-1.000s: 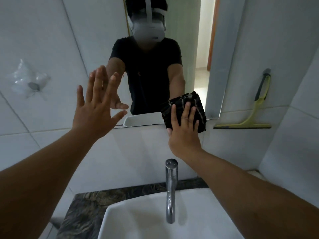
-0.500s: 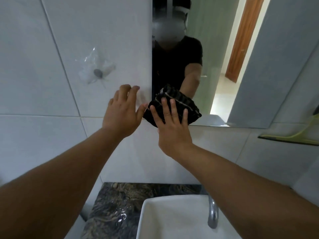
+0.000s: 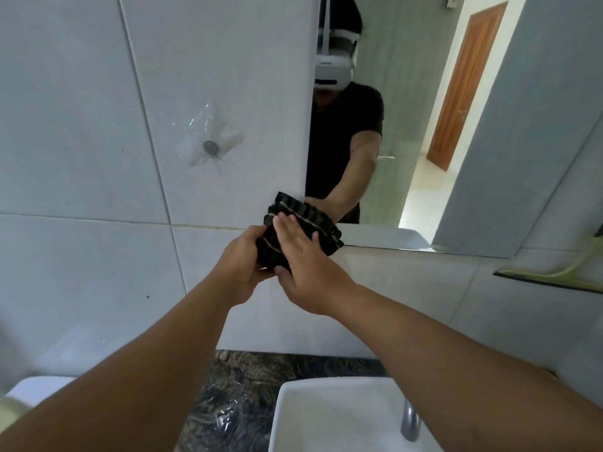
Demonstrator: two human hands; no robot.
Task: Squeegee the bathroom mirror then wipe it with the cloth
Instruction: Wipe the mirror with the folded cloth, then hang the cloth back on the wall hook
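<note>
A folded black cloth (image 3: 321, 228) with pale stripes sits at the mirror's lower left corner. My right hand (image 3: 306, 272) lies flat over it, thumb under its lower edge. My left hand (image 3: 243, 262) grips the cloth's left side from below. The mirror (image 3: 424, 125) fills the upper right and reflects a person in a black shirt with a white headset. The yellow-green squeegee (image 3: 554, 278) rests against the tiled wall at the far right, partly cut off by the frame edge.
A white basin (image 3: 326, 415) with a chrome tap (image 3: 409, 422) sits below on a dark marbled counter (image 3: 248, 380). A clear adhesive hook (image 3: 208, 146) is stuck to the wall tiles on the left. A white object (image 3: 36, 388) shows at the lower left.
The cloth slid left along the mirror's bottom edge to its left corner. My left hand dropped from the wall and closed on the cloth. The view shifted left.
</note>
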